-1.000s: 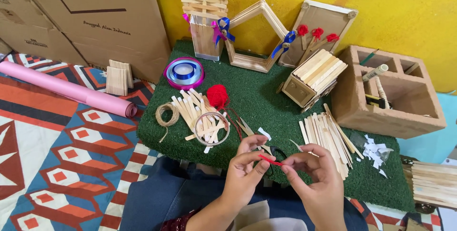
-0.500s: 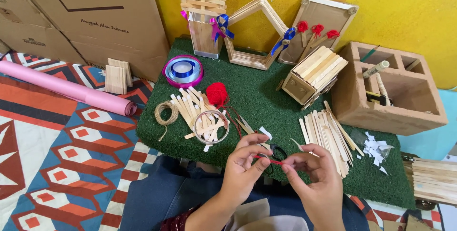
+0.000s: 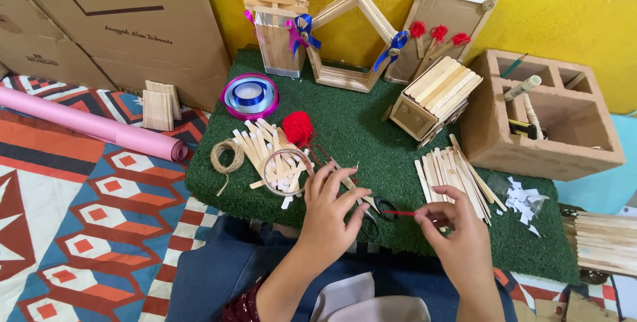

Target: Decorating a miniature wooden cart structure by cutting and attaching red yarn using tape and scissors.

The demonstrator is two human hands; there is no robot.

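Note:
My right hand pinches one end of a short red thread between thumb and forefinger. My left hand holds the other end, with its remaining fingers spread. The thread is stretched level between them, just above the front of the green turf mat. Black-handled scissors lie on the mat right under the thread, partly hidden by my left hand. A ball of red yarn sits behind my left hand, with a strand trailing toward it.
Around my hands, the mat holds piles of wooden craft sticks, a glass jar, a twine coil, ribbon rolls and stick-built frames and boxes. A wooden organiser stands right, cardboard boxes and a pink roll left.
My hands were close together on the thread and have drawn apart, the right one moving right, which pulls the red thread straight. The scissors now show between them.

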